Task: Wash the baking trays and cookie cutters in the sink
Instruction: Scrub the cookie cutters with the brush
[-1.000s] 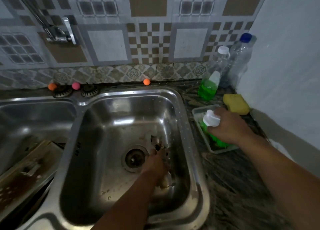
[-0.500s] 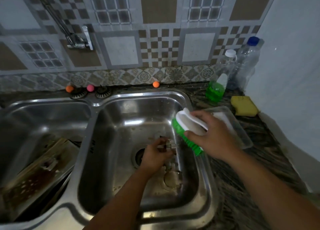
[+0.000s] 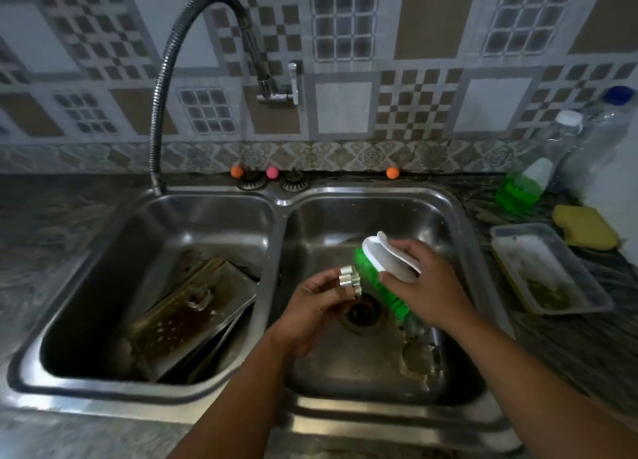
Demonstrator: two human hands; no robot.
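I can't make out the shape of the small metal cookie cutter [image 3: 350, 280] my left hand [image 3: 319, 306] pinches over the right sink basin [image 3: 445, 213]. My right hand [image 3: 426, 282] grips the green scrub brush [image 3: 378, 268] beside it. Stained baking trays [image 3: 193, 313] lean in the left basin [image 3: 145, 237]; a grimy plastic tray [image 3: 549, 272] sits on the counter.

Left hand [image 3: 317, 298] pinches cookie cutter [image 3: 350, 279]; right hand [image 3: 426, 279] grips brush [image 3: 379, 268] over sink [image 3: 459, 210].
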